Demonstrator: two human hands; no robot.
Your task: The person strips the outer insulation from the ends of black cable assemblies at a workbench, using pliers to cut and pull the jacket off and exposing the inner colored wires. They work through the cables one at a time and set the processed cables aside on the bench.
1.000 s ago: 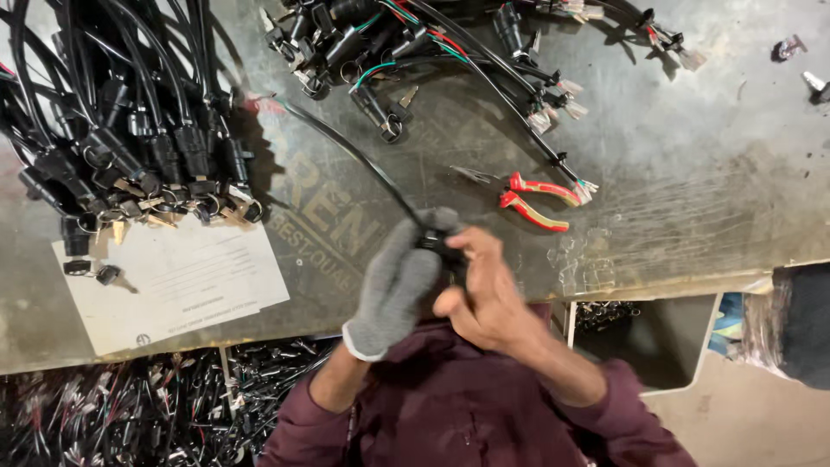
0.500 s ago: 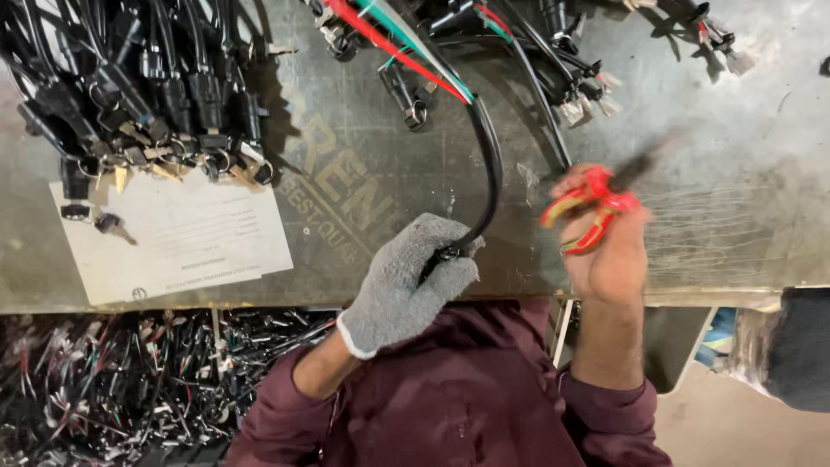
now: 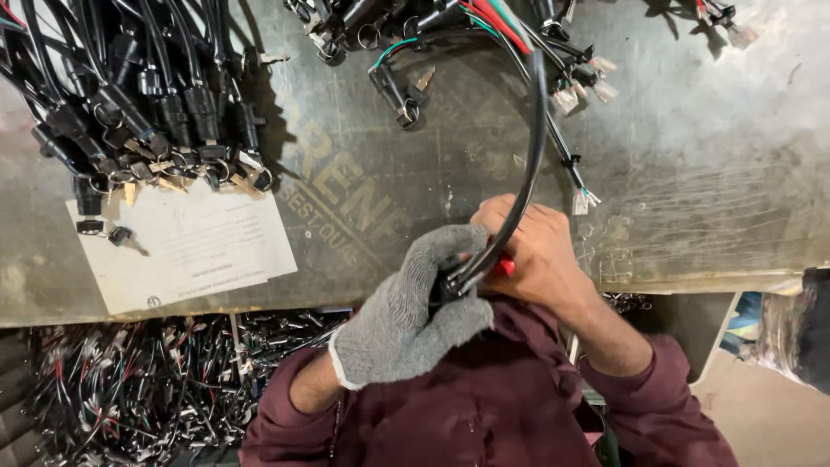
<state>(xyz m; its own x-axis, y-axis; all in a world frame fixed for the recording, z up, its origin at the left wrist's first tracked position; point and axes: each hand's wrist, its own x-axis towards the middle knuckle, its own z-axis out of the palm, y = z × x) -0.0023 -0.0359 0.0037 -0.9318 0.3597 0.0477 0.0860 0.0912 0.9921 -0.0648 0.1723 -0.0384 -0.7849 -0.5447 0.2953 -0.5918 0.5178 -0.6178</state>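
My right hand (image 3: 532,251) has come back from the far right with the red cutters (image 3: 504,267) clamped in it. It now touches my gloved left hand (image 3: 415,303), which grips the black cable (image 3: 529,156) at the table's near edge.

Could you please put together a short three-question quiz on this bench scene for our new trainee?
1. True or false: the left hand wears a grey knitted glove.
2. The black cable that both hands grip arches up towards: A) the sheet of paper, B) the wire bundle at the top of the bench, C) the floor.
3. Fill in: a small part of a ___-coloured tool handle shows under the bare right hand.

Key
1. True.
2. B.
3. Red.
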